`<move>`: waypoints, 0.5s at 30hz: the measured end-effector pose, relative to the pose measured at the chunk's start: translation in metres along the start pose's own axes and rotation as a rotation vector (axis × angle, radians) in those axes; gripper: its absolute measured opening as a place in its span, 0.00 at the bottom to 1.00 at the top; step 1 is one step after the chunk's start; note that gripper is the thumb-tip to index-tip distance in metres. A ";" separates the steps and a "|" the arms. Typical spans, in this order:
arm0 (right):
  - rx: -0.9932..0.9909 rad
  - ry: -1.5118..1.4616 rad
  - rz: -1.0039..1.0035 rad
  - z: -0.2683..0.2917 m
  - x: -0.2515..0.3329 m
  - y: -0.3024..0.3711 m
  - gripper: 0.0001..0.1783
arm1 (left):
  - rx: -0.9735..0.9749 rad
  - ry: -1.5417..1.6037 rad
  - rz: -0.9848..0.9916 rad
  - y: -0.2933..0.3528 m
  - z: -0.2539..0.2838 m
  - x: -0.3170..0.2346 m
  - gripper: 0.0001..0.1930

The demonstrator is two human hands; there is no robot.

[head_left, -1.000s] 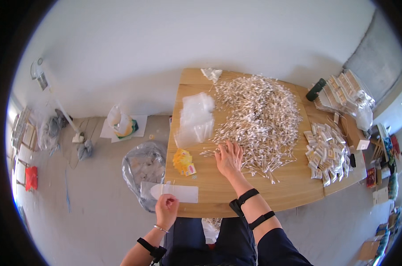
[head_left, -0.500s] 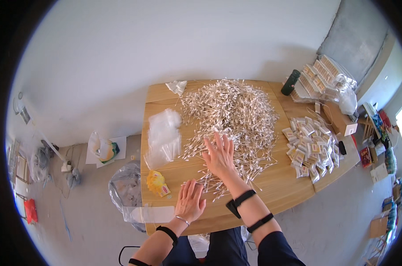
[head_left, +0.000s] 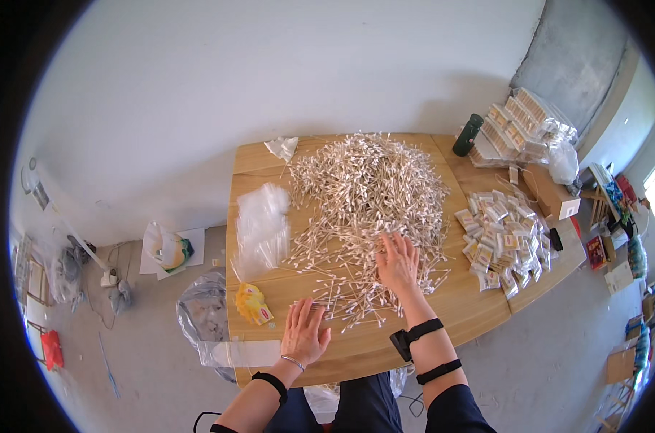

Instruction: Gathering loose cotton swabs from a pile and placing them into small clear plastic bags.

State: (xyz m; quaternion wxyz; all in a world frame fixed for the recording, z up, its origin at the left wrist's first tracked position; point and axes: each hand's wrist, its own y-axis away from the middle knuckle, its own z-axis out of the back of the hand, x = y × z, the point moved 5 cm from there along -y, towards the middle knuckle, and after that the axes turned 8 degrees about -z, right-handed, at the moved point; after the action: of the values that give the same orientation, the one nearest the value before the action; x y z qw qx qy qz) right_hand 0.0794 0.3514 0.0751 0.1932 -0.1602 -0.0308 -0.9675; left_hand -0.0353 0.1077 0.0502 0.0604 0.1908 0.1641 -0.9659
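Note:
A large heap of cotton swabs (head_left: 370, 177) covers the middle of the wooden table (head_left: 450, 310), with a thinner scatter toward its near edge. My right hand (head_left: 398, 265) rests on the near right part of the heap, palm down and fingers stretched out. Lower left, my left hand (head_left: 303, 335) lies flat near the table's front edge, its fingertips beside a few loose swabs. Both hands are open, though what lies beneath the palms is hidden. Clear plastic bags (head_left: 262, 232) lie in a stack left of the heap, and yellow printed cards (head_left: 251, 303) sit below them.
Filled small packs of swabs (head_left: 504, 242) are piled at the right. Behind them stand a dark green bottle (head_left: 468, 135) and stacked packs in plastic (head_left: 526, 130). A clear sack (head_left: 201, 310) hangs by the table's left edge. Crumpled white paper (head_left: 282, 148) lies at the back left.
My right hand has moved right and slightly nearer across the swabs. Loose swabs show where it was. My left hand has stayed almost in place.

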 end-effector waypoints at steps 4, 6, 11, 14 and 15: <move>-0.047 -0.030 0.002 -0.010 -0.012 0.003 0.30 | 0.001 0.010 -0.006 -0.004 -0.003 -0.004 0.27; -0.002 -0.011 0.151 -0.020 0.011 0.022 0.30 | 0.004 0.014 -0.003 -0.001 -0.003 -0.002 0.27; 0.059 -0.221 0.487 -0.021 0.045 0.035 0.32 | 0.000 0.002 0.001 0.003 -0.002 0.003 0.27; -0.054 -0.192 0.260 -0.003 0.006 -0.017 0.31 | 0.007 0.002 0.004 0.002 -0.001 0.002 0.28; -0.081 -0.211 0.132 0.007 -0.017 -0.041 0.32 | 0.010 0.002 0.009 0.001 -0.001 0.002 0.28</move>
State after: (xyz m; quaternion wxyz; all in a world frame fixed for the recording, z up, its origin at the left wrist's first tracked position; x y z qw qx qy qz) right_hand 0.0809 0.3967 0.0764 0.2456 -0.2706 -0.0012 -0.9308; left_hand -0.0366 0.1074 0.0484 0.0638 0.1926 0.1585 -0.9663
